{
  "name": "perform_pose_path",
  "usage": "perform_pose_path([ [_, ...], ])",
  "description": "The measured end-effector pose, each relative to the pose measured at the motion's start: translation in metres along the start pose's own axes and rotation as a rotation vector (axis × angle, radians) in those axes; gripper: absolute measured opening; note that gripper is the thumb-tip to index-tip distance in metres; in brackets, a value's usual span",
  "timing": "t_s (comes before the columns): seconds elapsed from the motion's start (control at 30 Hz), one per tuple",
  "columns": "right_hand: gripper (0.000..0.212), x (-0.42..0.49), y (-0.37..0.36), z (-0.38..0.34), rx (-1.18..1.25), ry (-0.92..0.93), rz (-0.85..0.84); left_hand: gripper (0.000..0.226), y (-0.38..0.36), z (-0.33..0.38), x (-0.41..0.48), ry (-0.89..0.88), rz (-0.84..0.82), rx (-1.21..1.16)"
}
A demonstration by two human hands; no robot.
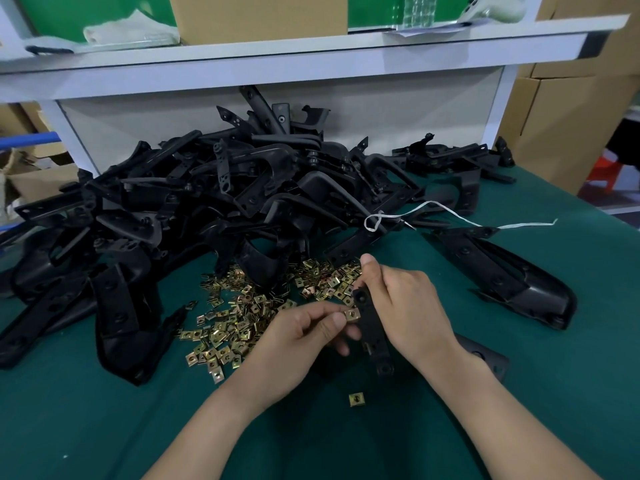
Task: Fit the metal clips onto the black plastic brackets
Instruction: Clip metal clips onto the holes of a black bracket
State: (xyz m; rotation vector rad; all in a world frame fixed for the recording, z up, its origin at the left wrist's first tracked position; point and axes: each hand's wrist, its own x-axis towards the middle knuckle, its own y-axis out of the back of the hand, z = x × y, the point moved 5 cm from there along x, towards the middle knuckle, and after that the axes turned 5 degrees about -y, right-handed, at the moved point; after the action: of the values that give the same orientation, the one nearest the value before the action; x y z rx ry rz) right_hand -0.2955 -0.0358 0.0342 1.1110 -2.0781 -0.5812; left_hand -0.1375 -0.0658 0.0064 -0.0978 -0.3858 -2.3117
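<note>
My right hand (403, 306) grips a black plastic bracket (375, 336) whose long arm points toward me. My left hand (304, 332) pinches a brass-coloured metal clip (352, 314) and holds it against the left edge of that bracket, just below its top hole. A heap of several loose metal clips (242, 317) lies on the green mat behind my hands. One single clip (356, 399) lies apart on the mat near me.
A big pile of black brackets (214, 188) fills the back and left of the green mat (519, 393). One large bracket (502, 271) lies to the right, with a white string (450, 211) trailing over it. A white shelf (277, 53) overhangs the back.
</note>
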Motion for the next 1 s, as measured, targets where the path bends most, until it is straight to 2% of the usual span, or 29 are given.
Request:
perform_pose_path([
  [0.57,0.065,-0.004,-0.002,-0.0022,0.022,0.008,-0.027,0.025,-0.0008,-0.0041,0.0016,-0.027,-0.031,0.024],
  [1.0,0.068,-0.0047,-0.0027,-0.0015,0.085,-0.005,-0.046,0.027,0.0005,0.0019,0.0015,-0.05,-0.058,-0.075],
])
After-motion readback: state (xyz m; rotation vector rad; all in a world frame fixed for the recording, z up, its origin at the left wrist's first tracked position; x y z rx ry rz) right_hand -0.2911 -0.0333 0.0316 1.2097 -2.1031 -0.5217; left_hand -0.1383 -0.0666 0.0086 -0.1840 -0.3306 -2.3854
